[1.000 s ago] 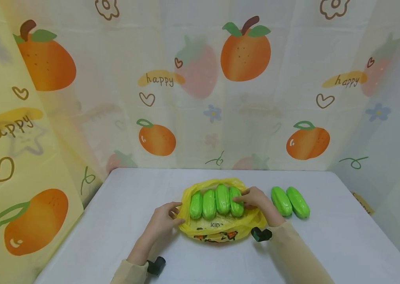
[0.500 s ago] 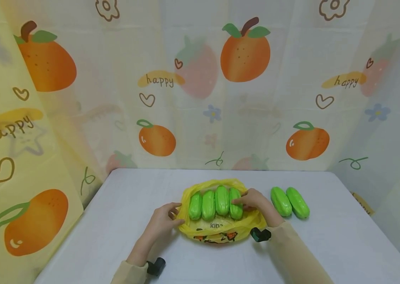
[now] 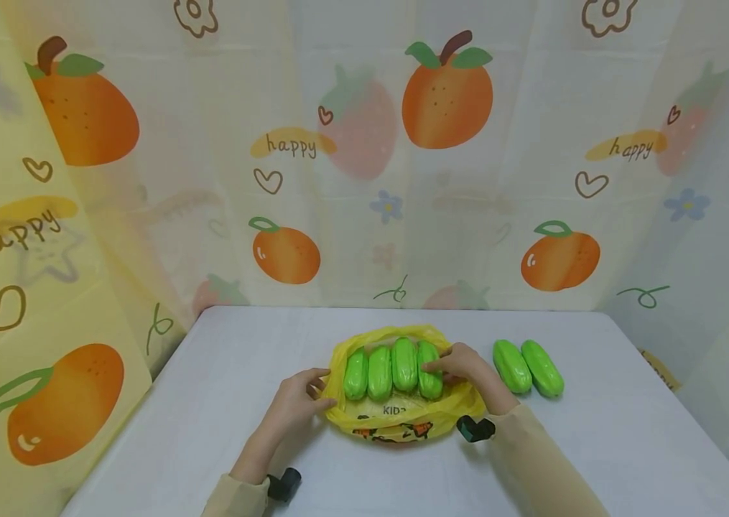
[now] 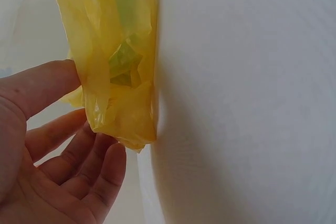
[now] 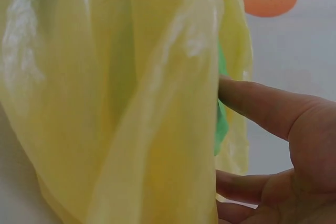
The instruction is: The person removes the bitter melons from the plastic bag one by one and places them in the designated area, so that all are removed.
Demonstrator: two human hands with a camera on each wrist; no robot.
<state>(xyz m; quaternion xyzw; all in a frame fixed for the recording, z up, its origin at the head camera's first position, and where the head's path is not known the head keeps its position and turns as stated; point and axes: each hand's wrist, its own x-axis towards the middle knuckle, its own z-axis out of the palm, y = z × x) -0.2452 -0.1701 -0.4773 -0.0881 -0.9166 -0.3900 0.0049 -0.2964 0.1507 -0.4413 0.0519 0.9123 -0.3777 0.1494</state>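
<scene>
A yellow plastic bag (image 3: 396, 424), printed with "KIDS"-like lettering and orange figures, lies spread with its mouth facing up. Several shiny, bright green cucumbers sit side by side in it, the leftmost one (image 3: 356, 375) near the bag's left wall. My right hand (image 3: 467, 362) reaches over the right rim, thumb and fingers about the rightmost cucumber (image 3: 429, 384); its fingertips are partly hidden behind the bag in the right wrist view. With loosely bent fingers (image 4: 100, 177), my left hand (image 3: 296, 402) touches the bag's left edge.
Two more green cucumbers, a nearer one (image 3: 512, 366) and an outer one (image 3: 542, 368), lie on the white table (image 3: 235, 352) to the right of the bag. A fruit-printed curtain (image 3: 351, 237) stands behind the table and along both sides.
The right thumb and the cucumbers in the bag have shifted very slightly between the first frame and now. The left hand and the two cucumbers on the table stay in place.
</scene>
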